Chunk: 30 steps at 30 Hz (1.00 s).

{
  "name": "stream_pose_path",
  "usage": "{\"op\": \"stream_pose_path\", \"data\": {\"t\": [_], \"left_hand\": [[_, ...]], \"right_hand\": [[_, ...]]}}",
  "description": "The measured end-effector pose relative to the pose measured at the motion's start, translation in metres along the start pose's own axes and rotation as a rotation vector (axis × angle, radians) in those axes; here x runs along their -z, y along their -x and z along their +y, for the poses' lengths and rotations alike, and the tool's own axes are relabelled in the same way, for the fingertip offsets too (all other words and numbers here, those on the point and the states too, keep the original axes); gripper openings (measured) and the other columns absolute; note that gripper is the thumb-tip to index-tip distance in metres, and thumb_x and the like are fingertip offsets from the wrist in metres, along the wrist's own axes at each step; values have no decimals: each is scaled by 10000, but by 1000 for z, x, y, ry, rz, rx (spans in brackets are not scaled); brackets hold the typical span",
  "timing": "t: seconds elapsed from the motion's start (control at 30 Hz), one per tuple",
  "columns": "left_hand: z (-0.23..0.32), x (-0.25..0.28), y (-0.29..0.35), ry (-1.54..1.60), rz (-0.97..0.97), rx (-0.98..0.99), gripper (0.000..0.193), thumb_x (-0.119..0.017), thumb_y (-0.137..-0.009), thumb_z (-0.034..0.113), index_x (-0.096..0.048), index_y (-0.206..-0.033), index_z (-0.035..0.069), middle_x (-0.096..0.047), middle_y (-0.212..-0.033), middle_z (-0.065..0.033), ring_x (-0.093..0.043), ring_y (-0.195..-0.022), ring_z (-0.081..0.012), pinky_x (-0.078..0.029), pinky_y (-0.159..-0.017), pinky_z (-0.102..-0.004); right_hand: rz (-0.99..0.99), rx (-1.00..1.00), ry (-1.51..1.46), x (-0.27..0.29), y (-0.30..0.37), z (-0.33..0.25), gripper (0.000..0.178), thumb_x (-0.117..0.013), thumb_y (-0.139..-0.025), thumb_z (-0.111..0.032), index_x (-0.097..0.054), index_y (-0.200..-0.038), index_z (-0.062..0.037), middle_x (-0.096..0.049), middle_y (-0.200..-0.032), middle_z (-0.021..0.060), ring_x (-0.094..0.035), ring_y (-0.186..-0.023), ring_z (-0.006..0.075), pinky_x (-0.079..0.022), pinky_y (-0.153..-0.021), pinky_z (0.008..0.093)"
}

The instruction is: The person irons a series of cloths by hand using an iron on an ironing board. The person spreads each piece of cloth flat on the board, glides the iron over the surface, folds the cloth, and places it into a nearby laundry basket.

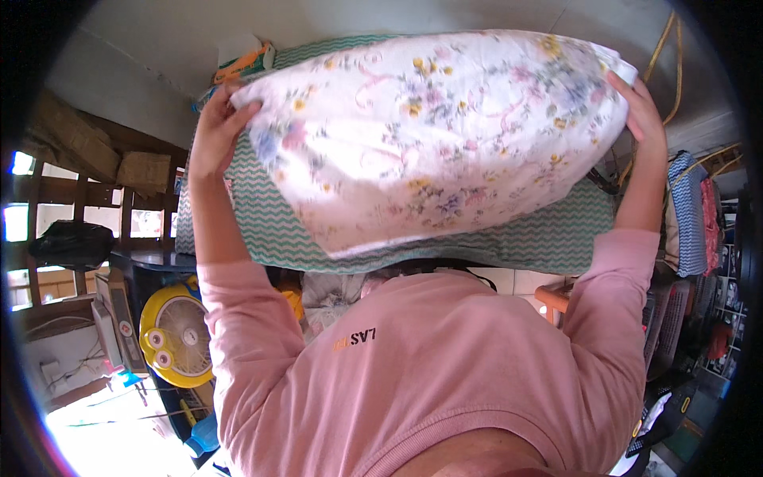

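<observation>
Cloth point(445, 135), one, white with printed flowers, long axis left to right, drawn out between the two grips above a green zigzag sheet point(262, 207), lower edge toward the pink sweatshirt point(477, 350); contact with the sheet cannot be told. Left grip point(216, 133), pinching the upper left corner between thumb and fingers; right grip point(645, 115), closed on the upper right corner, partly hidden. Neither grip is nearer, the cloth lying rightward of the left and leftward of the right.

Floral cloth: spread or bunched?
Spread: the cloth stretches wide between left hand and right hand, print showing broadly. Whether it's doubled over, cannot tell.
</observation>
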<state>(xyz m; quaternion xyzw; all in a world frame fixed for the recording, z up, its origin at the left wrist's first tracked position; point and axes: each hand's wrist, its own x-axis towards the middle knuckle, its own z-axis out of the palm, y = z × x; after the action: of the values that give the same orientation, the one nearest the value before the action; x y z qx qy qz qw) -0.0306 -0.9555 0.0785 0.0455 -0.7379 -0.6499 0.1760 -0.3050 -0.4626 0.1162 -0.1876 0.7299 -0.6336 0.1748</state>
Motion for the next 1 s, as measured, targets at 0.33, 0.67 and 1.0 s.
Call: {"op": "stream_pose_path", "data": {"t": [0.33,0.67,1.0], "left_hand": [[-160,-40,-142,-378,311,111,373,-595,-746,150,-448,-1070,40,-558,-832,-96,-537,-747,-167,-436,-635,-271],[-228,-165,22,-1333,34,-12,608,-426,-797,448,-265,-1284,122,-228,-1331,-144,-195,-1231,-301,-157,-992,-458],[-206,-107,68,-816,276,514,422,-584,-745,235,-478,-1036,-51,-562,-924,-172,-548,-824,-271,-422,-706,-355]], "right_hand": [[267,-18,388,-5,-161,141,417,-596,-758,-231,-480,-1103,-28,-560,-990,95,-523,-878,181,-410,-752,287],[74,-43,790,-36,0,274,589,-579,-716,-349,-399,-1131,29,-479,-1087,226,-476,-996,345,-370,-839,377],[241,-67,517,-30,57,256,280,-635,-701,-181,-447,-804,-1,-468,-706,71,-440,-639,162,-378,-599,267]]}}
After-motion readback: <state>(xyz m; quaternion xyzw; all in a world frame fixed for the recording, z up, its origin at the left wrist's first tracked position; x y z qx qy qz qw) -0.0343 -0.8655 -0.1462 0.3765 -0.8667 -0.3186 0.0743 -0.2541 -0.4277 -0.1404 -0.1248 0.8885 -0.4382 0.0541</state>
